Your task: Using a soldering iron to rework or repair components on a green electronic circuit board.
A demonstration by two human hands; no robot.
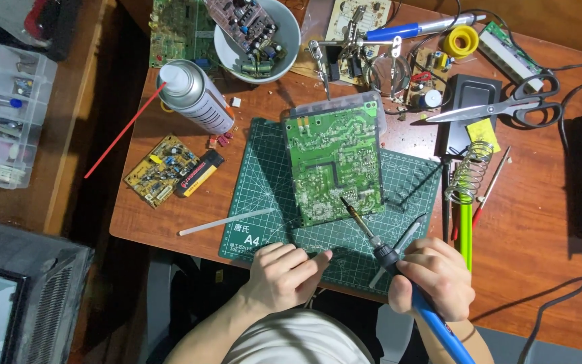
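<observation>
We look straight down on a wooden bench (527, 222) crowded with electronics. Our right hand (432, 278) has its fingers clenched around a blue-handled soldering iron (389, 256). The iron slants up and to the left, and its tip sits at the lower right part of a green circuit board (335, 162), touching it or just above; we cannot tell which. A thin grey rod (399, 248) runs alongside the iron near the same hand; whether the hand holds it is unclear.

Our left hand (283, 273) rests on the near edge of a green cutting mat (257, 189), fingers curled and pointing right, pressed on a small dark object that we cannot identify. The circuit board lies solder side up on the mat, roughly centred, its far end reaching past the mat's upper edge.

Left of the mat: a white stick (227, 221) lying partly on the mat's edge, a yellow circuit board (159, 168) with a black and yellow lighter (200, 172) touching it, and a spray can (193, 96) on its side with a red straw (124, 131). Further back, a white bowl (289, 50) holds another board. Right of the mat: a coiled iron stand (469, 172), scissors (506, 108), a yellow sponge (483, 133), and a roll of solder (461, 40). A clear parts box (5, 111) sits far left.
</observation>
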